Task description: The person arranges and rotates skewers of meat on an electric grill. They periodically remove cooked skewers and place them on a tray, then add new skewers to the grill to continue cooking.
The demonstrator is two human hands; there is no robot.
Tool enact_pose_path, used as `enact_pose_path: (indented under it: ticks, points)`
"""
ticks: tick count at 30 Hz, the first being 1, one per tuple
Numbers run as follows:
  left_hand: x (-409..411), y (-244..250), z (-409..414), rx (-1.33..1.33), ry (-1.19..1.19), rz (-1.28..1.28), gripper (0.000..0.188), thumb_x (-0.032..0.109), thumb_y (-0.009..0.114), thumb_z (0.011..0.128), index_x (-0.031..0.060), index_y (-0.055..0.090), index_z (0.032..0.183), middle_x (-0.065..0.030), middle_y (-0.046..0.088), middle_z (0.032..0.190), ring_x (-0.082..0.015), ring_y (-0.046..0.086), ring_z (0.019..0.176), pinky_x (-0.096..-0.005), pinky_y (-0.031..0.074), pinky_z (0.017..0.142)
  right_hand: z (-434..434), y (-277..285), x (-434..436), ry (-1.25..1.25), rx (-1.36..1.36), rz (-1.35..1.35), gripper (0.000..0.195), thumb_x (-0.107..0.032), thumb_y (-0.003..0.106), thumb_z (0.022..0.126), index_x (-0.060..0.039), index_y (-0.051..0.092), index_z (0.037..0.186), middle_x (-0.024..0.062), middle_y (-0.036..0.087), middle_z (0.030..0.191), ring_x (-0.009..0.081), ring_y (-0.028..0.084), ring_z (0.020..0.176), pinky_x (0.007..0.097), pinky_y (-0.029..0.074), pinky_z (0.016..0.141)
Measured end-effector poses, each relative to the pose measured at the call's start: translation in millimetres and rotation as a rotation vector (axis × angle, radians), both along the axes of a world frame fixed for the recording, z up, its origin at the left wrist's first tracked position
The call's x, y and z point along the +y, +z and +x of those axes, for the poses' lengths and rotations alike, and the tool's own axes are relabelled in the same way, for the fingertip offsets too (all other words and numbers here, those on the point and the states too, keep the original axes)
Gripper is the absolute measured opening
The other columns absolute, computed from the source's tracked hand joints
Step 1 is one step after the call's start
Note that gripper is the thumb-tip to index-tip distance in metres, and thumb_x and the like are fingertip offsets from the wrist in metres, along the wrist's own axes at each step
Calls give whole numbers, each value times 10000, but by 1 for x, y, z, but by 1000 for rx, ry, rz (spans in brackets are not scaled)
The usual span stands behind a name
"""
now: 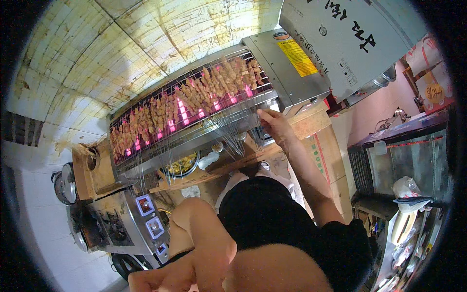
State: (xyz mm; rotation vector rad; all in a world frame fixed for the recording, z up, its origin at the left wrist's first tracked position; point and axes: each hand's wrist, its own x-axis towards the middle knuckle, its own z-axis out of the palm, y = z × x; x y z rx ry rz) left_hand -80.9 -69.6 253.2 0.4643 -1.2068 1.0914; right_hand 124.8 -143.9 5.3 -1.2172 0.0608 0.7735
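My right hand (pixel 274 126) reaches to the right end of a long electric grill (pixel 153 163), its thumb and fingers closed at the thin handles of the metal skewers (pixel 257 133). How many skewers it holds is unclear. Meat skewers (pixel 195 91) lie side by side across the wire grate, over pink-glowing heating elements (pixel 182 111). Their bare metal ends stick out over the grill's front edge. Close to the camera at the bottom, my left hand (pixel 164 273) is bent in with curled fingers; whether it holds anything is hidden.
Below the grill, a metal bowl of yellowish food (pixel 182 165) sits on a wooden shelf (pixel 215 171). A steel appliance with switches (pixel 120 222) stands at left. A grey metal box (pixel 350 43) is beyond the grill's right end. A glass-sided cabinet (pixel 405 164) is at right.
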Motion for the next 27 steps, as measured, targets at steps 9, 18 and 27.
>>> enact_pose_path:
  ticks: [9,18,27]
  points:
    - [-7,3,6,-148,40,-187,377,-14,494,808,57,453,1176,-85,407,1036,-192,475,813,-272,505,632,-6,-6,9,-229,0,79,159,-199,633,806,-81,535,848,-14,530,686,63,461,509,184,330,419]
    - [11,-15,7,236,232,-199,367,100,555,780,48,425,1120,-48,383,951,-148,435,732,-290,397,622,3,-7,14,-104,-92,-117,122,-194,634,798,-77,611,820,-45,514,654,40,436,523,190,326,423]
    - [57,-195,22,1882,417,-400,253,150,537,865,55,480,1093,-40,523,1003,-127,490,882,-251,383,784,0,-9,20,-243,-215,-106,189,-176,543,850,-11,559,758,31,521,611,100,503,480,229,394,420]
